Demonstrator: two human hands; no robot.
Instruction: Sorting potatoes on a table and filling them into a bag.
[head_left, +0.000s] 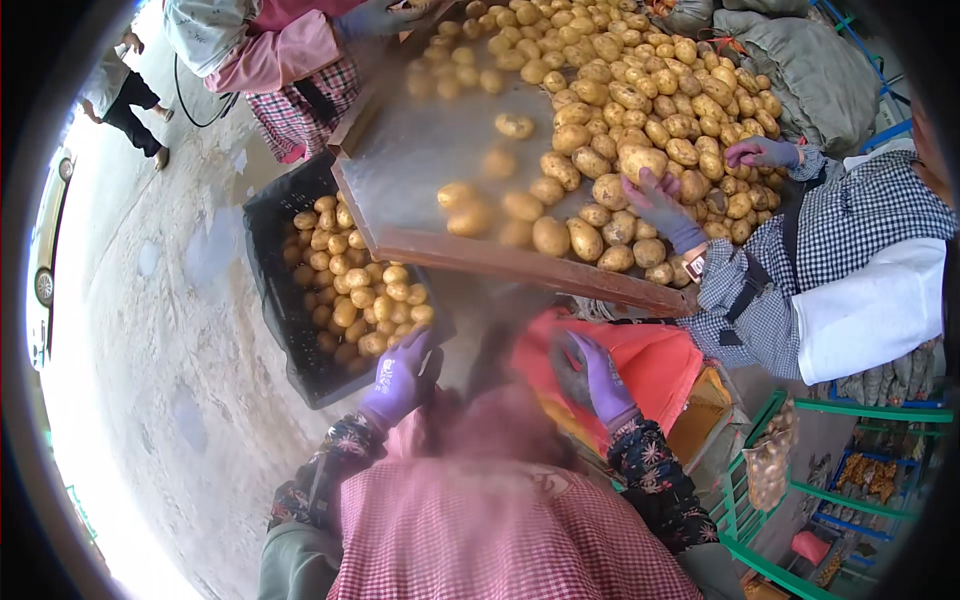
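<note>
My left hand [402,380], in a purple glove with a dark palm, is beside the near right corner of a black plastic crate [283,345]. Its fingers are loosely extended, and I cannot tell whether they touch the rim. Many potatoes [366,296] lie in that crate. My right hand [594,378], gloved the same way, hangs over a red sack [655,362] with fingers curved and apart, holding nothing. Ahead of both hands is a metal-topped sorting table [395,185] with a reddish-brown edge, heaped with potatoes [640,105] toward the far right.
On the right, a co-worker in a checked sleeve [735,290] has both gloved hands at the potatoes. Another person in a pink sleeve [275,55] stands at the far left. Grey sacks [800,75] lie behind the heap. Green rails [870,410] stand at the right.
</note>
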